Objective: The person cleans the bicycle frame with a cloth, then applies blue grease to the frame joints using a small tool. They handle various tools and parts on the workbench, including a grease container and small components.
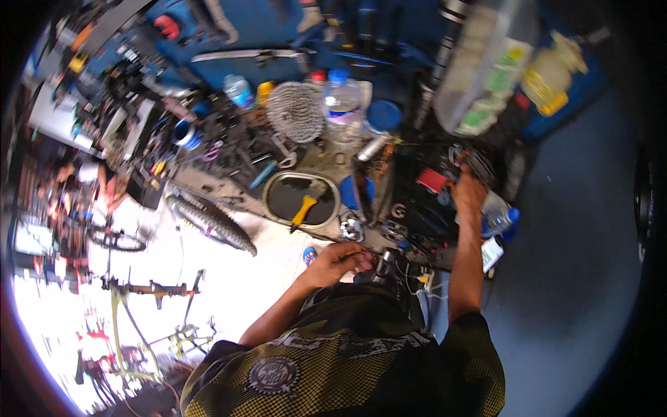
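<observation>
My left hand (339,265) is in front of my body at the bench's near edge. Its fingers are curled together, and whatever they pinch is too small to make out. Close by on its right is a shiny metal cylindrical part (388,260). My right hand (470,189) reaches forward into dark clutter on the right of the bench, with its fingertips blurred among small parts. Beside it lies a red box (431,180). Nearer my left hand, an oval metal basin (269,201) contains dark liquid and a yellow-handled brush (303,210).
Behind the basin stand a clear plastic bottle (340,104) and a coiled metal bundle (296,112). A large translucent jug (479,69) is at the back right. On the left are a tyre (212,224), a bicycle frame (153,288) and another person (104,184).
</observation>
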Demonstrator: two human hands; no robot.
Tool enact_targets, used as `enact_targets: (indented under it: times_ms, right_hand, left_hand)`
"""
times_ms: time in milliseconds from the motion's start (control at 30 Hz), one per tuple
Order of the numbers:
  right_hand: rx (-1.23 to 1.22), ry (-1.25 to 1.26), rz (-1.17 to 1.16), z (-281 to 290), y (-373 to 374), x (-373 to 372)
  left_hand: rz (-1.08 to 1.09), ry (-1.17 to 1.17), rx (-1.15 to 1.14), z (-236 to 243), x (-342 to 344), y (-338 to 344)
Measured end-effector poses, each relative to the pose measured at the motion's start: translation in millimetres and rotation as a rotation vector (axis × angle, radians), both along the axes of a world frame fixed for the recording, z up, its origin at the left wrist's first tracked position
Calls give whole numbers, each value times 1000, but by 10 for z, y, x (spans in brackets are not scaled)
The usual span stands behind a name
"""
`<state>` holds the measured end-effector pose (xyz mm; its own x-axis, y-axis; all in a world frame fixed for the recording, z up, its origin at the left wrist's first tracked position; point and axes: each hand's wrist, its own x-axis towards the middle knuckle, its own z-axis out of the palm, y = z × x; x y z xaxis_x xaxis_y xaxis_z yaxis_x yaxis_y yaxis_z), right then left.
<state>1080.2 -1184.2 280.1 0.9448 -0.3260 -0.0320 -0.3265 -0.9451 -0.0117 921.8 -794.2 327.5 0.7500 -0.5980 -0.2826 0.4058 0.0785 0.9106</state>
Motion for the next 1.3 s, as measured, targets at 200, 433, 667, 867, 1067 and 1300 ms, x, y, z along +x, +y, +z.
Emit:
enact_targets:
  times_ms: [200,433,667,867,1067,1300]
  right_hand:
    - [-66,-459,167,82,-60,-87]
    - [143,-898,-66,644,239,-370]
    - [1030,-1130,-213,976,1647,-942]
    - [2082,-627,30,678,3684,-923]
    - [2345,494,-118,619,6156,-1296]
    - [1990,1401,-216,-761,8157,-1366]
  left_hand:
    - [37,-41,-31,-95,-12,154]
    - [266,-67,-44,-139,-254,1005]
    - [375,-70,55,-165,-947,2377]
    - [689,-91,78,-367,-1711,3993]
    - [943,-43,149,-242,-2228,4929]
    - [1213,41,118,-413,-2626,5201]
